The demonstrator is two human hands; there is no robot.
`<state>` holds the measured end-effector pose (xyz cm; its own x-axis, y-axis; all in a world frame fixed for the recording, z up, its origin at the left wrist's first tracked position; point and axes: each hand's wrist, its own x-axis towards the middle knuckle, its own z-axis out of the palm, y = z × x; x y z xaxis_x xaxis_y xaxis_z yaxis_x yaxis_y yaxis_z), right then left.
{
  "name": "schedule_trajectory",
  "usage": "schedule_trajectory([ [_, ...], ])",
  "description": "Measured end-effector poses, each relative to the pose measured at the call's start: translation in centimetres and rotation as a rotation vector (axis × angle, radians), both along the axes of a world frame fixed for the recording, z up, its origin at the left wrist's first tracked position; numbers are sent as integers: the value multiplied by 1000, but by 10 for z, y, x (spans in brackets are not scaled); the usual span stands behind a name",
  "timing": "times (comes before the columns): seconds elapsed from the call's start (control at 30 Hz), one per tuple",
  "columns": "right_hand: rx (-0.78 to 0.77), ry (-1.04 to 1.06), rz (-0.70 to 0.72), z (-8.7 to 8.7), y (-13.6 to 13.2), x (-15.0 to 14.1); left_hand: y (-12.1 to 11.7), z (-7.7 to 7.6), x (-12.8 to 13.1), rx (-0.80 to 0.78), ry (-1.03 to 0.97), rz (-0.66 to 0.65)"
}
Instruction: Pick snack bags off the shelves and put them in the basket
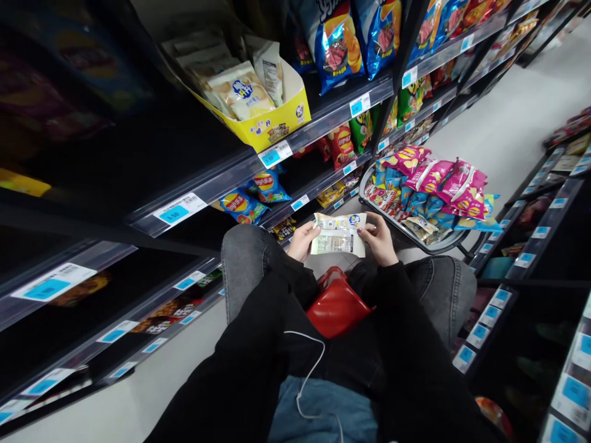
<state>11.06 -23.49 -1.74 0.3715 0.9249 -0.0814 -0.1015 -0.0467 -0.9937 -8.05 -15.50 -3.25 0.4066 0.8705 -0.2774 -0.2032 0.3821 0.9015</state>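
Observation:
Between my two hands is a small pale snack packet (pixel 338 241), its printed back with a text panel turned up toward me. My left hand (pixel 302 240) pinches the packet's left edge, thumb on top. On the right edge, my right hand (pixel 379 239) grips it the same way, with dark-painted nails showing. Below the packet, a glossy red thing (pixel 339 304) rests in my lap; I cannot make out its kind. Similar cream packets (pixel 241 92) sit in a yellow display box (pixel 277 130) on the shelf ahead to the left.
A basket (pixel 434 248) heaped with pink chip bags (pixel 464 184) and blue bags stands on the floor ahead right. Shelves with price tags (pixel 180 210) run along the left, with blue chip bags (pixel 335 46) higher up. Another low rack (pixel 489 317) borders the right. A white cable (pixel 305 384) hangs over my lap.

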Motion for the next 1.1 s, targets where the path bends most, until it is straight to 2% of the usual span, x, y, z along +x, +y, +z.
schedule_trajectory([
  [0.13,-51,-51,77,0,-1,10,3,-4,-2,30,54,79],
  [0.2,-53,-150,82,1,-2,13,5,-4,-4,83,85,104],
  [0.27,-36,-313,53,2,-3,16,6,-2,-5,201,161,81],
  [0.37,-10,-577,-15,3,-5,21,6,4,-8,476,307,87],
  [0.43,10,-668,-41,3,-5,22,6,7,-11,573,374,107],
  [0.5,11,-658,-48,2,-5,21,5,9,-13,538,409,60],
  [0.63,-29,-404,31,3,-6,19,5,7,-13,257,248,-74],
  [0.73,1,-270,62,6,-8,19,7,3,-10,135,125,-43],
  [0.87,1,-272,-25,3,-6,16,7,-1,-7,169,191,71],
  [0.97,-51,-307,-112,-6,-1,13,6,0,-6,178,179,60],
  [1.03,-93,-280,-93,-12,1,13,5,2,-6,170,161,42],
  [1.1,-124,-251,-15,-17,2,15,5,5,-7,168,155,36],
])
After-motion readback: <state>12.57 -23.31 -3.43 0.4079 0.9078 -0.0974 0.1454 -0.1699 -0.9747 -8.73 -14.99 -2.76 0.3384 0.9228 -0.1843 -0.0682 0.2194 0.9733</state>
